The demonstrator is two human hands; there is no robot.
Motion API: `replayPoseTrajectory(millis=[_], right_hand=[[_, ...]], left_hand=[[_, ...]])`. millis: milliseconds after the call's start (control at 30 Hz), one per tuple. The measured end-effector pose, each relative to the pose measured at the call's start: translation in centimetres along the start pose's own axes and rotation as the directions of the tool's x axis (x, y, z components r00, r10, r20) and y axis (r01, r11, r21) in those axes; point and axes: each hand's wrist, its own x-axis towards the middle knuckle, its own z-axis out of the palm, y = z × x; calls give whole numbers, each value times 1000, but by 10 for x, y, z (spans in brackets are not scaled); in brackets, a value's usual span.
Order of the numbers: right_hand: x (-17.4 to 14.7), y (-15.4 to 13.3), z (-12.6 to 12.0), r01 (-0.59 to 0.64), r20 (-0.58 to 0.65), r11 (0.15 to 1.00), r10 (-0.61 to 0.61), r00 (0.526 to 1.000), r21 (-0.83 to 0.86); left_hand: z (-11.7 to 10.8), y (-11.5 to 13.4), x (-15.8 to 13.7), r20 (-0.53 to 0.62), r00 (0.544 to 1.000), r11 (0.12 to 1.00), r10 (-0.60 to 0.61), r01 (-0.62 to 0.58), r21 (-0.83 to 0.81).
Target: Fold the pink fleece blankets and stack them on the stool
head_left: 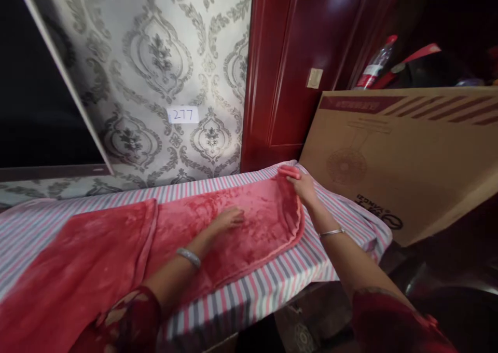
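A plush red blanket (249, 239) lies partly folded along a long surface covered with a striped cloth (249, 296). Its left portion is doubled over, making a thick edge across the middle. My right hand (304, 187) grips the far right corner, which is lifted and curled inward. Over the blanket's middle is my left hand (229, 219), palm down with fingers stretched out and slightly blurred; whether it presses on the pile I cannot tell.
A large cardboard box (404, 161) stands to the right, with a plastic bottle (377, 65) behind its top edge. At the left a dark screen (42, 93) stands before the patterned wall (155, 57). A dark red door panel (288, 83) rises behind the surface.
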Motion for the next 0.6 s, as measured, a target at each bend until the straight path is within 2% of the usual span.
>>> replayPoseTrajectory(millis=[33,67,133,200,267,333,367,433,500,600], right_hand=[[-12,-15,17,131,119,988,-121,985,-83],[-29,-28,34,232,236,964,-198,951,-127],[-70,-47,63,360,412,923,-277,868,-138],[-118,-56,85,444,563,883,-292,773,-152],[-164,-54,97,482,708,862,-243,663,-155],[-201,-45,102,485,792,860,-182,583,-160],[-215,-39,103,488,812,857,-162,561,-166],[-235,-27,103,495,816,852,-161,556,-169],[-245,-14,102,526,789,833,-203,580,-172],[-250,5,99,611,747,755,-261,611,-236]], left_hand=[[-13,4,-2,-26,999,997,-32,31,-67],[-25,7,-5,-47,998,993,-49,43,-106],[-47,12,-13,-102,991,975,-86,62,-215],[-63,15,-21,-194,972,923,-133,50,-382],[-71,15,-29,-294,945,868,-140,-26,-496],[-74,13,-34,-365,926,849,-100,-112,-516],[-73,12,-36,-384,920,853,-85,-132,-506],[-72,9,-38,-398,913,876,-86,-121,-467],[-70,8,-38,-420,903,904,-94,-100,-417],[-69,8,-34,-496,865,929,-73,-121,-349]])
